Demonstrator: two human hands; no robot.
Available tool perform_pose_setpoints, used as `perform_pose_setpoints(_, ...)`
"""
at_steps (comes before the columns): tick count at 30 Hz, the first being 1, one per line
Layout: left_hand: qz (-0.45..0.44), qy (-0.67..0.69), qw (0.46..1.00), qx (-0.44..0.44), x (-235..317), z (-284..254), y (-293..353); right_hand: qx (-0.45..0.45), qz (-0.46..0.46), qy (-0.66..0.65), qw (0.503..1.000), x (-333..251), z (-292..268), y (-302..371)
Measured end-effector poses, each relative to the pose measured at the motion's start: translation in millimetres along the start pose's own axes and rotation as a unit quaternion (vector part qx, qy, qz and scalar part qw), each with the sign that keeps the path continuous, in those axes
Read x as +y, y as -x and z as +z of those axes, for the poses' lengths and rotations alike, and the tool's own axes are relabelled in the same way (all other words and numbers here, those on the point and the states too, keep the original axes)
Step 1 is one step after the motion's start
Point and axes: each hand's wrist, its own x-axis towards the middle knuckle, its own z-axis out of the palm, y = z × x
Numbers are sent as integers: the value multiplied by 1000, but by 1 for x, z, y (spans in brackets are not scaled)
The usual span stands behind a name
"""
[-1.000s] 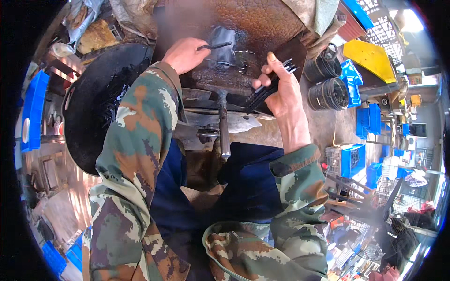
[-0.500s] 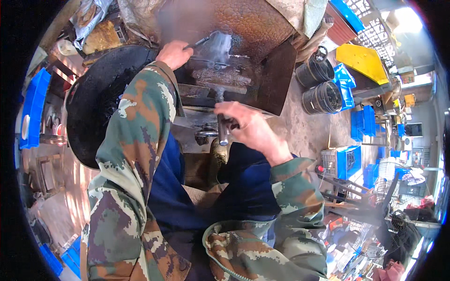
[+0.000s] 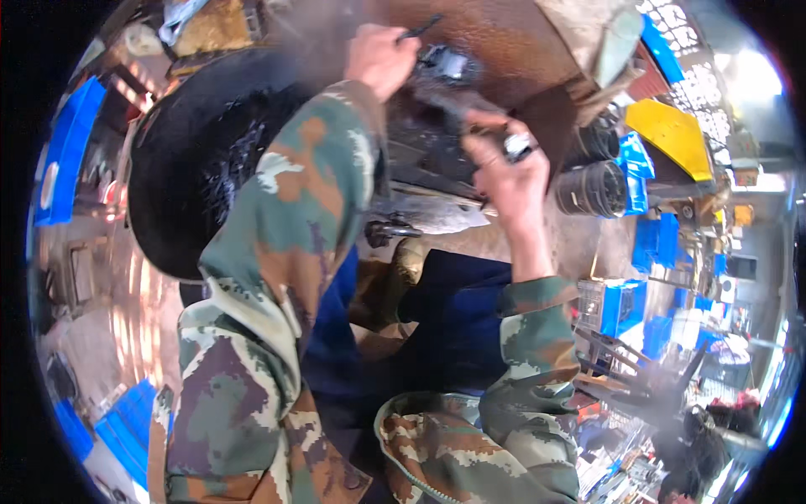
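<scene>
My left hand point(image 3: 382, 60) is closed around a thin dark rod point(image 3: 424, 27), whose tip sticks out to the right. Closed as well, my right hand point(image 3: 512, 181) grips a tool with a round handle, its shiny metal end point(image 3: 519, 146) showing by the fingers. Toward the upper left the tool runs into a blur, so its kind is unclear. Beyond both hands, a bright greyish patch point(image 3: 453, 65) shows on the dark work surface, in front of a brown textured metal panel point(image 3: 512, 34).
A large round black pan point(image 3: 168, 185) with dark slivers stands at my left. Two black buckets point(image 3: 592, 190), a blue crate point(image 3: 634, 172) and a yellow panel point(image 3: 669, 139) are at the right. Blue bins point(image 3: 67, 160) stand at the far left. Haze hangs near my hands.
My right hand has moved up and right, lifting the round-handled tool with it. My left hand, with the thin rod, has shifted up and right in the picture. The view itself has also shifted.
</scene>
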Motion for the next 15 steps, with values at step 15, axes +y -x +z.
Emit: perform_pose_setpoints(15,-136,169,972,-93,69,-3,21,107,13,-104,989,22,-7,-156)
